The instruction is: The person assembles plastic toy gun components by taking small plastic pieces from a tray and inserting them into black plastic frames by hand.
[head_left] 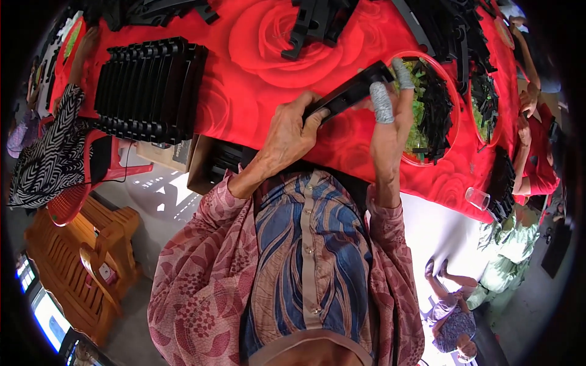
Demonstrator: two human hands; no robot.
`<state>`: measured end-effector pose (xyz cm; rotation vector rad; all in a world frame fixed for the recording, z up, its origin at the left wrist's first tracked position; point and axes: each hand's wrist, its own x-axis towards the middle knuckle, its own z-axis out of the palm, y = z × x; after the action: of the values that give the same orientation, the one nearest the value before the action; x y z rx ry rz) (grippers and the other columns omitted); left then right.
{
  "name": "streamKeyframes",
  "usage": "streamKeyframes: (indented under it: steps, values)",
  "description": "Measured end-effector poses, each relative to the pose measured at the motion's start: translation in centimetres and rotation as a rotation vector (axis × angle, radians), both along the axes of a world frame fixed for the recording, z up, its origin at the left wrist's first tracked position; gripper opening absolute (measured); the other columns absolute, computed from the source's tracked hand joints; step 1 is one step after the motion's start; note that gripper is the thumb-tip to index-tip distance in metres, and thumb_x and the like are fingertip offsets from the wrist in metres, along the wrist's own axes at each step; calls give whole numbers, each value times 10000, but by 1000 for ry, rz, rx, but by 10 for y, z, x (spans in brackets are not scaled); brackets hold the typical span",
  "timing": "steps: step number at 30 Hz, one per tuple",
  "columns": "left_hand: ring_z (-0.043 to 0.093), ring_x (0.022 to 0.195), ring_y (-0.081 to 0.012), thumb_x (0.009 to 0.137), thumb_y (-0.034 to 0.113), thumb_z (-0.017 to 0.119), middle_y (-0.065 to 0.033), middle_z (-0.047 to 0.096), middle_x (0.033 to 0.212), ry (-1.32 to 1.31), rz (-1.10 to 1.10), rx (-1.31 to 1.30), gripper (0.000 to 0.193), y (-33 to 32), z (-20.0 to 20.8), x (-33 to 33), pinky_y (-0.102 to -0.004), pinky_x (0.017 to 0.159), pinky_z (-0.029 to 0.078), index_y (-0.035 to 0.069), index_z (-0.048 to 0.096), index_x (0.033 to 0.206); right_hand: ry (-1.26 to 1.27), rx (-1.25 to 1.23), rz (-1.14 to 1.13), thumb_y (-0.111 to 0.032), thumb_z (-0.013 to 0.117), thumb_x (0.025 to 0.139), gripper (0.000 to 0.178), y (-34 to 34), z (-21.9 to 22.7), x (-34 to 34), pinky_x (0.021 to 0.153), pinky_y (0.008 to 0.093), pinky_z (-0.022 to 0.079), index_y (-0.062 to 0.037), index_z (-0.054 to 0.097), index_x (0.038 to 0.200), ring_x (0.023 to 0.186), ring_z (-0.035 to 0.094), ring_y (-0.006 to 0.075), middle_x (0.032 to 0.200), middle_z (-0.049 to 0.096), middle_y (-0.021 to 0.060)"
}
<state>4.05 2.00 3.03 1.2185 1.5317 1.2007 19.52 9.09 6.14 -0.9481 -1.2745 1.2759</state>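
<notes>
My left hand (290,131) is closed around the near end of a long black plastic bar (348,94), which slants up to the right above the table. Grey tape wraps two fingers of my right hand (390,128). Those fingers meet the bar's far end, one on each side of it; whether a small part is between them is hidden. Just right of that hand is a round tray (455,131) with many small black strips (434,113) and some yellow-green pieces.
A row of stacked black bars (149,88) stands at left on the red rose-patterned cloth (262,36). More black bars (317,24) lie at the far side. A clear cup (477,199) lies near the right edge. Other people's arms (79,55) are at both sides.
</notes>
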Motion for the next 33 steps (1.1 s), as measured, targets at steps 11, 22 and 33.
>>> streamKeyframes:
  steps: [11,22,33]
  values:
    - [549,588,-117,999,129,546,-57,628,703,-116,-120,-163,174,-11,11,2,-282,562,450,-39,592,991,-274,40,94,-67,591,981,365,15,-1,9,687,245,538,-46,572,1346,891,636,121,994,639,50]
    - [499,581,-92,1014,135,526,-26,581,695,-97,-78,-87,165,-9,2,12,-276,532,405,-20,584,1027,-289,14,64,-87,611,978,361,11,0,4,731,254,547,-51,578,1336,947,651,137,1025,644,48]
    - [539,609,-212,994,114,538,-116,576,687,-75,-109,-115,147,-5,-7,12,-348,566,415,-31,556,1016,-261,32,92,-55,604,980,363,11,-6,3,801,256,530,-42,561,1340,942,654,137,1026,648,57]
